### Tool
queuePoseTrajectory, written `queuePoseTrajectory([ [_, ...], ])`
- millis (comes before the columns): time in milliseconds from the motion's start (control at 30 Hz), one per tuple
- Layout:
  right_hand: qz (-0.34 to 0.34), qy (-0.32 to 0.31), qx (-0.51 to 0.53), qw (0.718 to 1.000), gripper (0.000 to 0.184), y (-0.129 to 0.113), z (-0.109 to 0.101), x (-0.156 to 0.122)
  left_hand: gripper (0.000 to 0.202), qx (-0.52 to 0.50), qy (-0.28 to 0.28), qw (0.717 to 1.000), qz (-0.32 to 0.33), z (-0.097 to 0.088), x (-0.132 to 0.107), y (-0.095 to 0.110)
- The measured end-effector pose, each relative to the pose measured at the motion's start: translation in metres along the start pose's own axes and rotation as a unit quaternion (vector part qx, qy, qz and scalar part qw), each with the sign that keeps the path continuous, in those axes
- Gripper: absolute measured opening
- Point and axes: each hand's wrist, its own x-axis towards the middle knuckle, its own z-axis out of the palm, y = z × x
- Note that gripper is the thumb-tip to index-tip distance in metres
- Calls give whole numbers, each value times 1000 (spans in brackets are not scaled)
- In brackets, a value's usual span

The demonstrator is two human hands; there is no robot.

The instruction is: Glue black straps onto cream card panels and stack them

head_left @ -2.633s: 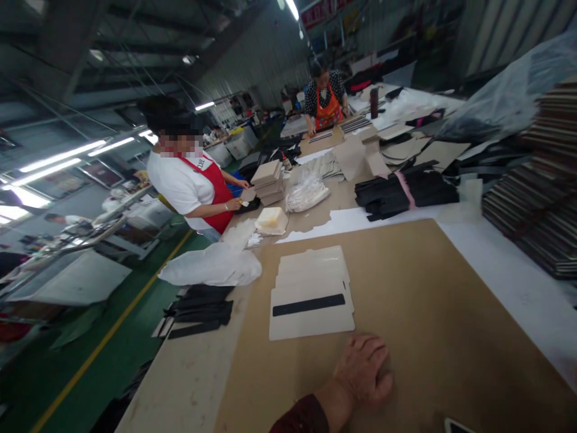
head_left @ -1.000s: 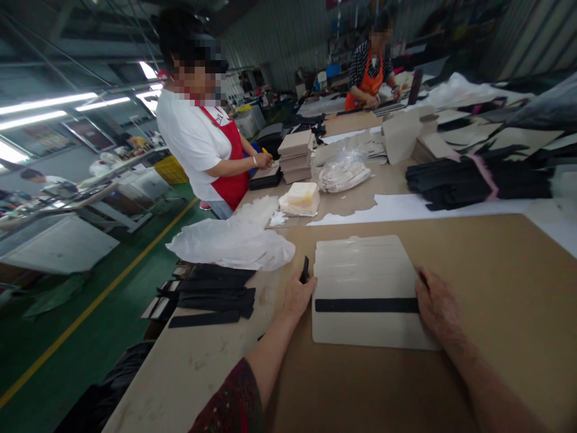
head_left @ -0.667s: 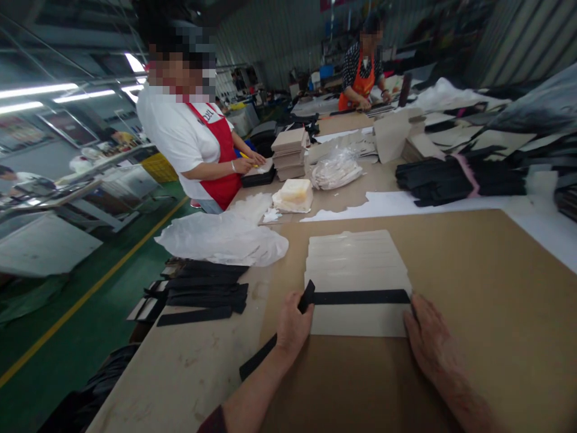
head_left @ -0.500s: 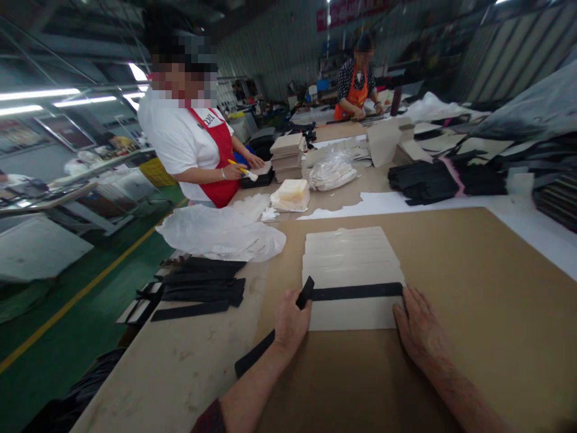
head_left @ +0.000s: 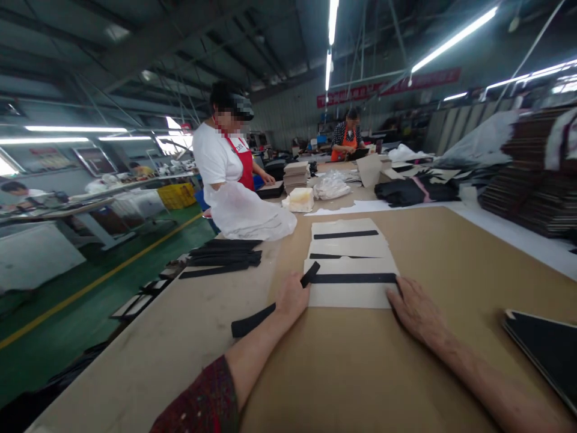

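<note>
A black strip (head_left: 356,278) lies straight across the nearest of several overlapping off-white boards (head_left: 351,297). At its left end, my left hand (head_left: 292,299) is closed around more black strips; one short end (head_left: 311,274) pokes up past the fingers, and a longer tail (head_left: 252,322) trails out under the wrist. My right hand (head_left: 417,307) rests at the board's right edge, fingers stretched out and touching the strip's right end, thumb on the board. Farther back, a second black strip (head_left: 346,234) crosses the rear board, and part of another shows between them.
Loose black strips (head_left: 220,258) are piled at left beside a crumpled plastic bag (head_left: 252,216). A yellowish-white block (head_left: 300,199) and stacked boards (head_left: 296,177) stand farther back. A dark panel (head_left: 545,343) lies at right. Across the table stands a person in a red apron (head_left: 246,168).
My view has tilted up and moved back. Black strips now show on the rear boards, which looked bare before. The dark panel at right has come into view. Both hands keep their places at the strip.
</note>
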Motion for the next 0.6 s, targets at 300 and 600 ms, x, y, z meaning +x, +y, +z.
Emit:
queuePoseTrajectory([
  [300,-81,-33,-68,994,56,-9,-42,-134,20,-53,-29,996,62,-41,-132,-29],
  [600,-44,77,167,982,52,-51,-122,-206,37,-321,-128,938,2,-104,-238,-31],
])
